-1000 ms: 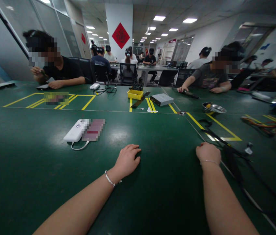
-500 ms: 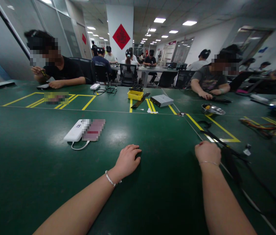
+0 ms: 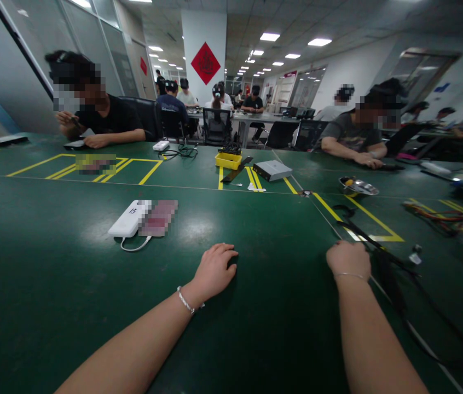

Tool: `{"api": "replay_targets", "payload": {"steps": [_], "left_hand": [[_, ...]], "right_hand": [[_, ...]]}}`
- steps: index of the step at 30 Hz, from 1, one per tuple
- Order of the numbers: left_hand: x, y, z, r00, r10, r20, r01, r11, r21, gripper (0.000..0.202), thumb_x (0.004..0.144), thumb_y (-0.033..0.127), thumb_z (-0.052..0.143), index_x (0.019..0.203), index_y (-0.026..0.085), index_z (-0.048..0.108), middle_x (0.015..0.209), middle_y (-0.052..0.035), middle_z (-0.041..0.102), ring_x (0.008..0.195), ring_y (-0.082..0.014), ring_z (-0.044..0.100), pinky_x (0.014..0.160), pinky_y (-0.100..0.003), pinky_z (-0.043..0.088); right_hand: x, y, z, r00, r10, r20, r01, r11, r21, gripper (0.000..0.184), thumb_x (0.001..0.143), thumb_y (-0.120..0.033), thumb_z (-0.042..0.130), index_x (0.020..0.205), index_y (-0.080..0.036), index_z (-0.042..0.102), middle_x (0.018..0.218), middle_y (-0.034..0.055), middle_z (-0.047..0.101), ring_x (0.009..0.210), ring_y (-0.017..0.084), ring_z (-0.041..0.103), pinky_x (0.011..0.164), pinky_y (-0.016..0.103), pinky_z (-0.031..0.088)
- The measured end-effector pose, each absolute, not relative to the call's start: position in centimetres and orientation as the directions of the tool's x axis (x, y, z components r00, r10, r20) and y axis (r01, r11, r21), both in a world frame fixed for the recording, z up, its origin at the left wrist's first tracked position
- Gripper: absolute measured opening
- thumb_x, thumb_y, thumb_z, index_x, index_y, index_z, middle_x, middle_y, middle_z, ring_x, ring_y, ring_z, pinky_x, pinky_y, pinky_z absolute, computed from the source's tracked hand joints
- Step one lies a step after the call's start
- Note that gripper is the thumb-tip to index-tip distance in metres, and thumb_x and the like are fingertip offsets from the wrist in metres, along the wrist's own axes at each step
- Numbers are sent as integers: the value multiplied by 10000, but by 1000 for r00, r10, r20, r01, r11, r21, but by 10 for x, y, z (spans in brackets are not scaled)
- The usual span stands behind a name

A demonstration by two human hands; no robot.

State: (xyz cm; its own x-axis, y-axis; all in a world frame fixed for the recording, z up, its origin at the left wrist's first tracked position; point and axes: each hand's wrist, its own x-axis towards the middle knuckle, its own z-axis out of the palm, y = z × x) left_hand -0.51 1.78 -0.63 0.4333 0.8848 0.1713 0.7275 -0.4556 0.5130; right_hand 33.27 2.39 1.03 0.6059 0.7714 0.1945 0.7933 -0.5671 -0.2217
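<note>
My left hand [image 3: 217,268] rests palm down on the green table [image 3: 272,323], its fingers loosely stretched and the thumb apart, with nothing in it. Further right, my right hand [image 3: 348,259] lies on the table as a loose fist; its fingertips are hidden under it, and nothing shows in its grip. Just beside that fist runs a black strap [image 3: 391,280]. Ahead and left of my left hand sits a white power bank [image 3: 129,219] marked 15, joined by a short white cable [image 3: 135,249] to a blurred flat phone-like item [image 3: 160,218].
Toward the far side are a yellow bin [image 3: 228,161], a grey box [image 3: 272,170], a dark flat strip [image 3: 237,170] and a metal bowl [image 3: 358,186]. Coloured wires [image 3: 440,216] lie at right. Two people sit across the table, and yellow tape [image 3: 149,174] marks its surface.
My hands have stayed in place apart from a slight shift of the view. The person across on the right has moved a hand toward their other hand.
</note>
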Motion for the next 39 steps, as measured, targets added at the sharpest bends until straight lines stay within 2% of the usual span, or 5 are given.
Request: {"api": "replay_targets", "payload": {"steps": [7, 15, 24, 31, 39], "left_hand": [[-1, 16, -8, 368, 911, 189, 631, -394, 669, 371, 751, 307, 561, 1102, 192, 519, 1072, -75, 610, 1010, -227, 538, 891, -386, 402], [2, 13, -4, 244, 954, 173, 498, -277, 822, 145, 740, 218, 531, 880, 183, 545, 752, -3, 625, 665, -138, 584, 619, -259, 451], [1, 24, -8, 227, 973, 35, -16, -32, 999, 253, 752, 123, 499, 1001, 141, 458, 891, -71, 641, 735, -123, 602, 750, -302, 468], [1, 25, -4, 213, 977, -24, -148, 57, 987, 178, 725, 111, 540, 883, 142, 465, 873, -65, 645, 706, -113, 594, 760, -311, 458], [-1, 26, -4, 269, 960, -74, -156, 120, 981, 213, 733, 130, 543, 943, 126, 509, 908, -72, 655, 693, -107, 597, 694, -271, 452]], "right_hand": [[216, 27, 17, 197, 942, 270, 739, 39, -673, 280, 774, -372, 445, 802, -175, 642, 855, 84, 605, 799, 199, 557, 740, 359, 432], [129, 14, -1, -63, 996, 57, 282, 72, -957, 132, 703, -306, 541, 766, -191, 552, 718, -1, 607, 691, 150, 580, 677, 297, 458], [274, 32, 8, 404, 864, 302, 913, -359, -194, 431, 767, -304, 438, 1164, -156, 519, 1203, 206, 462, 1082, 356, 402, 807, 497, 365], [337, 30, -7, 543, 836, 76, 837, -533, -121, 347, 738, -203, 400, 981, -123, 634, 970, 201, 569, 887, 305, 554, 680, 401, 442], [269, 39, 1, 364, 932, -4, 479, -191, -857, 165, 703, -276, 554, 806, -172, 629, 805, 62, 614, 718, 167, 573, 712, 348, 465]]}}
